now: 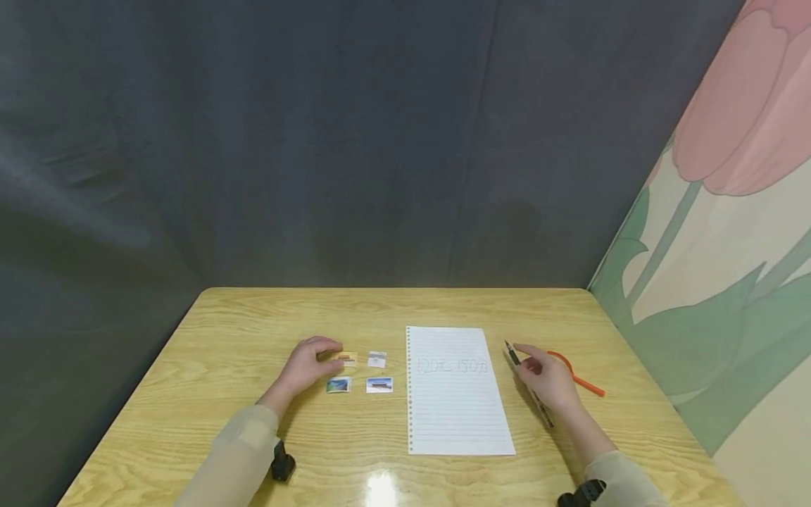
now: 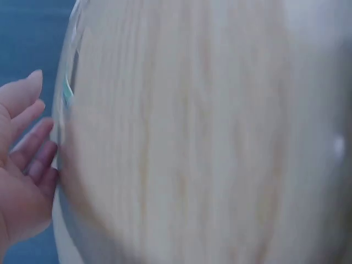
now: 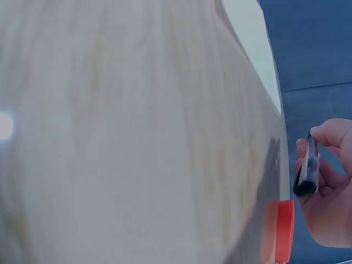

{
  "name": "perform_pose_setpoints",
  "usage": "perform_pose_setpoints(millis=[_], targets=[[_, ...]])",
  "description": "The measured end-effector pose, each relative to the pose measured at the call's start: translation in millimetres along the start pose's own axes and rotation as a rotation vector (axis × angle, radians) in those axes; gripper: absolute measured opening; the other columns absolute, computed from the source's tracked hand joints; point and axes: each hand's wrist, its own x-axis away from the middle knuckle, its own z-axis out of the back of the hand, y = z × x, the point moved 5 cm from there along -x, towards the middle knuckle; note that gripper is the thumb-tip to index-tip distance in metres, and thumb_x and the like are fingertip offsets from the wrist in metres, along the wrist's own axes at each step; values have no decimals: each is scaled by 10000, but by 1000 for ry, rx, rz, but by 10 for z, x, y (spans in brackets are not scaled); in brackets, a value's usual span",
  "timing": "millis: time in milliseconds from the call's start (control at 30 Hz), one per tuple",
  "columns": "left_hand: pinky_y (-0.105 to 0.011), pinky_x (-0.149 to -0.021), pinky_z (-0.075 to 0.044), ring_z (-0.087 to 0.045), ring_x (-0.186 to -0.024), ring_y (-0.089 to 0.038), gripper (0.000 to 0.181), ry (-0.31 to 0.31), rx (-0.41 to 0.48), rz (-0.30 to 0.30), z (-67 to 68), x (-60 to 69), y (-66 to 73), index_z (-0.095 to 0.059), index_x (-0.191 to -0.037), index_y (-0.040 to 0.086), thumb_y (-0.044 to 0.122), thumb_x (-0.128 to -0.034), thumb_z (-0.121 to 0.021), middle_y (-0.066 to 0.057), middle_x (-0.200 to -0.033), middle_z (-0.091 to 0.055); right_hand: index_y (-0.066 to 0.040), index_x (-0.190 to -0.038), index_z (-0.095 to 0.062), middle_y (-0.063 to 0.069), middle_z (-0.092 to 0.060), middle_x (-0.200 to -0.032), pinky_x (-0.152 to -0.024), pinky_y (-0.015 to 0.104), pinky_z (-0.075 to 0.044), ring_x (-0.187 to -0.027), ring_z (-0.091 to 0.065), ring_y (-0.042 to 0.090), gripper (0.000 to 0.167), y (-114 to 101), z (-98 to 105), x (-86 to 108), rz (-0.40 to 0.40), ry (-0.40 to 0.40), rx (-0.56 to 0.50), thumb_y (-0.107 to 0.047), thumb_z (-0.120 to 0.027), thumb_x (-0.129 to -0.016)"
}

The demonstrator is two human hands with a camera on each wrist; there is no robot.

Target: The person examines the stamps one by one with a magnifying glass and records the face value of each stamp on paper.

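Yellow wood-grain desk (image 1: 329, 465); the right grip (image 1: 550, 382) grasps a slim black-and-clear pen (image 1: 541, 407); the left grip (image 1: 310, 364), released, should lightly steady the small yellow printed card (image 1: 348, 358) just beside it.

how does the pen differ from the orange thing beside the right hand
The pen is straight, while the orange thing has a curved end. The pen is partly black, the orange thing bright orange. The right hand holds the pen; the orange thing lies on the table. Both look long and slender.
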Motion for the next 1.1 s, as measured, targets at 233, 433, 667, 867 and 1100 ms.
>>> perform_pose_setpoints(millis=[233,433,667,867,1100], targets=[[-498,-981,-492,-550,-1200,-360,357,35,86,-36,-179,38,401,-666,-1237,-10,91,-900,-730,-149,-1266,-620,-22,-1188,-688,109,-689,-839,-522,229,-490,-638,-575,92,303,-69,3,-19,-41,-37,-151,17,-693,-887],[-532,-996,-464,-553,-1195,-346,313,-30,51,-142,-485,148,762,-695,-1199,25,100,-897,-732,-101,-1240,-644,56,-1231,-645,242,-682,-932,-597,227,-546,-695,-641,145,311,-71,-73,-18,-117,-121,-385,-18,-670,-930],[-462,-992,-487,-561,-1184,-289,328,-158,2,-206,-811,295,966,-697,-1208,64,153,-896,-743,-49,-1230,-653,111,-1359,-495,157,-688,-1058,-727,214,-564,-875,-674,164,420,-80,-190,11,-190,-241,-743,-57,-597,-988],[-439,-1044,-444,-562,-1197,-246,351,-182,-78,-279,-984,406,1048,-701,-1213,99,179,-878,-765,-13,-1244,-657,42,-1330,-580,107,-712,-1039,-748,228,-569,-881,-675,140,338,-126,-293,-6,-145,-315,-1008,37,-523,-997],[-452,-1106,-375,-571,-1201,-232,420,-178,-93,-286,-1076,471,1095,-693,-1228,81,195,-837,-796,-23,-1264,-656,-23,-1338,-606,152,-691,-1092,-802,247,-571,-943,-668,144,345,-151,-398,-1,-186,-358,-1179,22,-460,-1028]])
